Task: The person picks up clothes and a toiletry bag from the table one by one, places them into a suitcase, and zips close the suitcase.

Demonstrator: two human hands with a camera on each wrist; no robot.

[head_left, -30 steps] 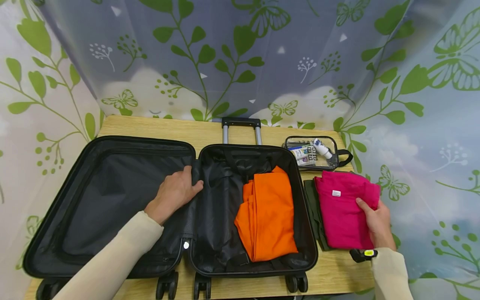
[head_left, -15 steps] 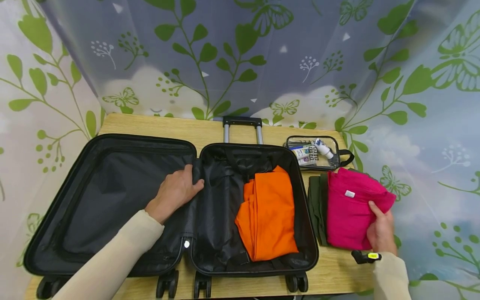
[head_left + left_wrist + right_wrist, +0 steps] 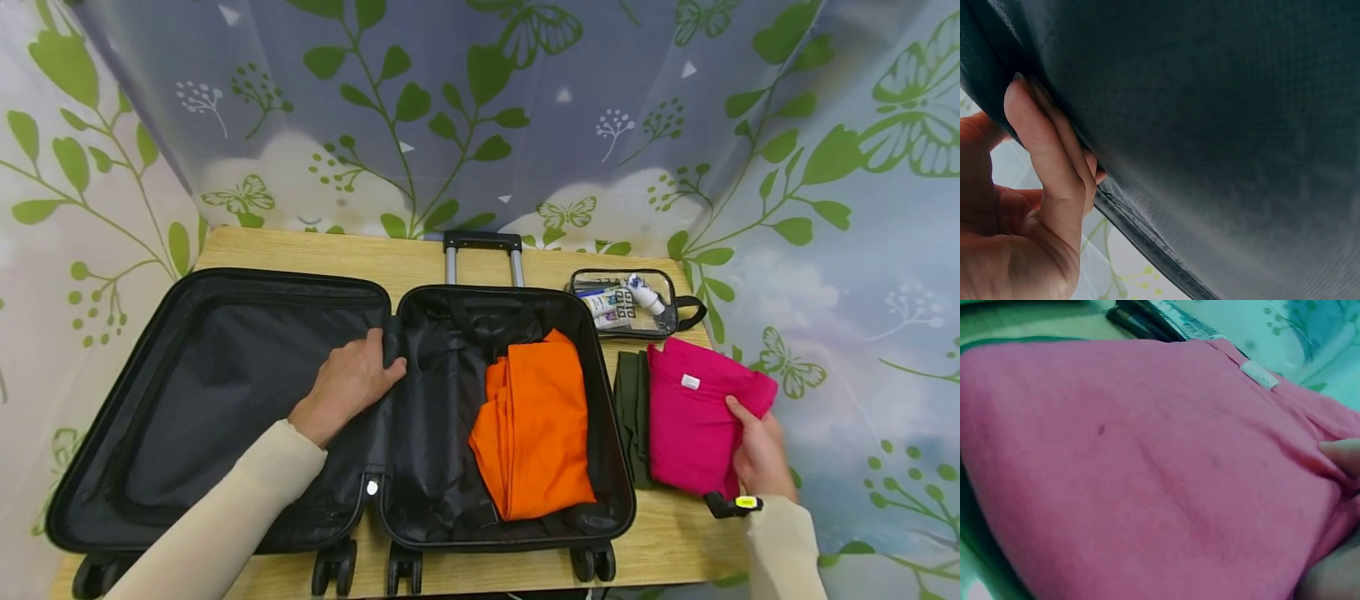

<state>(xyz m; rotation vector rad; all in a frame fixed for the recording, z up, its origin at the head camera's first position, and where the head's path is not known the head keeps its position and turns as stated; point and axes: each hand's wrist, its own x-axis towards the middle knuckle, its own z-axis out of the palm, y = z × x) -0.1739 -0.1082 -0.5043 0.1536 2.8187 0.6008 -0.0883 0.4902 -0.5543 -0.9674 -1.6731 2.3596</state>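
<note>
My left hand (image 3: 348, 383) grips the inner edge of the open black suitcase (image 3: 217, 417) near its hinge side. In the left wrist view, the fingers (image 3: 1047, 137) lie against the dark lining at that edge, with the thumb apart on the other side. My right hand (image 3: 761, 454) pinches the right side of a folded pink garment (image 3: 697, 425), thumb on top. The garment bears a small white label (image 3: 1260, 374) and overlaps a folded dark green garment (image 3: 633, 417). A folded orange garment (image 3: 547, 425) lies in the suitcase's right half.
A clear toiletry pouch (image 3: 626, 304) with a white bottle and tubes lies behind the pink garment. The suitcase's extended pull handle (image 3: 482, 242) points toward the patterned backdrop (image 3: 375, 125). Everything stands on a wooden table (image 3: 322, 250), with suitcase wheels (image 3: 335, 567) at its front edge.
My right hand has drawn the pink garment rightward, then slightly back left, uncovering more of the dark green one. My left hand has stayed on the suitcase edge.
</note>
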